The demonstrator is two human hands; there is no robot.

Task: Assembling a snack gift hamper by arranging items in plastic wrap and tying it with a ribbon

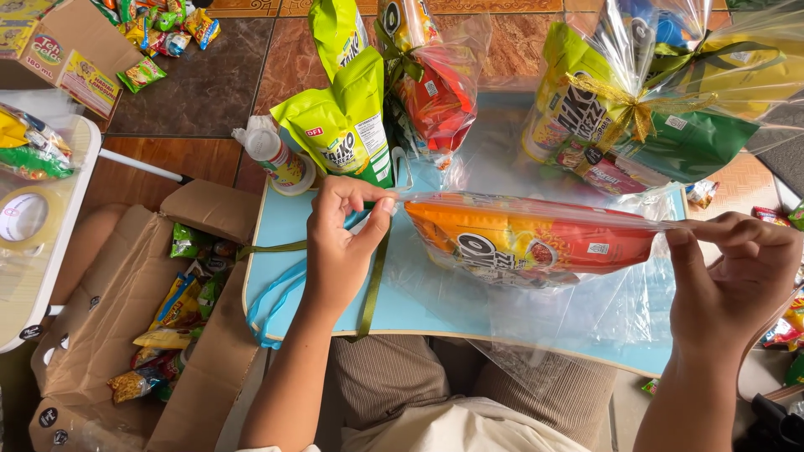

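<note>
Above light-blue desk (285, 226): orange-red snack packet in clear cellophane wrap (528, 238) held stretched between hands. Left hand (339, 243) fingers pinched on wrap's left end; right hand (737, 268) fingers pinched on right end. Olive ribbon (374, 285) beneath.

A light-blue low table (285, 219) stands on a brown tiled floor (209, 79) beside a white table (59, 251).

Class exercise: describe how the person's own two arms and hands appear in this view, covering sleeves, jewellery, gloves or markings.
Both the left hand and the right hand are bare: no gloves, rings, watch or bracelets visible. Both forearms are uncovered, with no sleeve showing up to the frame's lower edge. No markings show.
</note>
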